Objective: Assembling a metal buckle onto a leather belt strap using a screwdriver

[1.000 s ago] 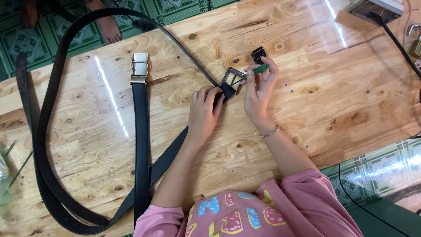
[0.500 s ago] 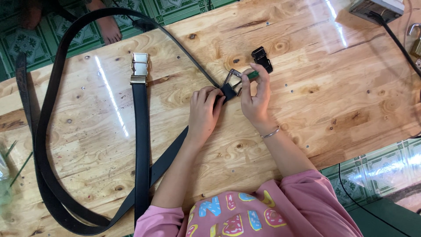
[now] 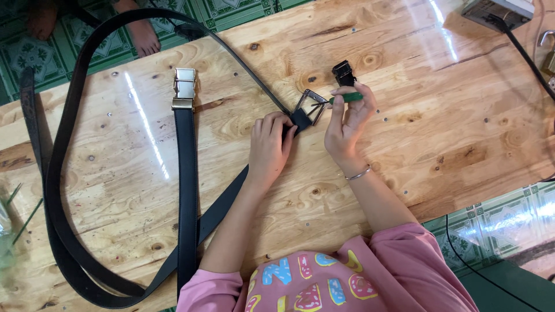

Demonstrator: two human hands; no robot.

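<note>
My left hand [image 3: 270, 143] presses down on the black belt strap [image 3: 234, 193] right where it joins a square metal buckle [image 3: 312, 106] on the wooden table [image 3: 439, 138]. My right hand [image 3: 347, 124] grips a small green-handled tool [image 3: 347, 98] whose tip touches the buckle's right side. A small black clip [image 3: 343, 73] lies just beyond my right fingers. A second black belt [image 3: 186, 190] with a silver plate buckle [image 3: 185, 88] lies straight to the left.
The long belt loops wide around the table's left side [image 3: 55, 190]. A grey box with a black cable [image 3: 497, 11] sits at the far right corner. Someone's bare foot [image 3: 139, 32] rests on the green tiled floor beyond the table.
My right hand has shifted slightly and brought the green tool's tip against the buckle. The left hand has stayed on the strap end.
</note>
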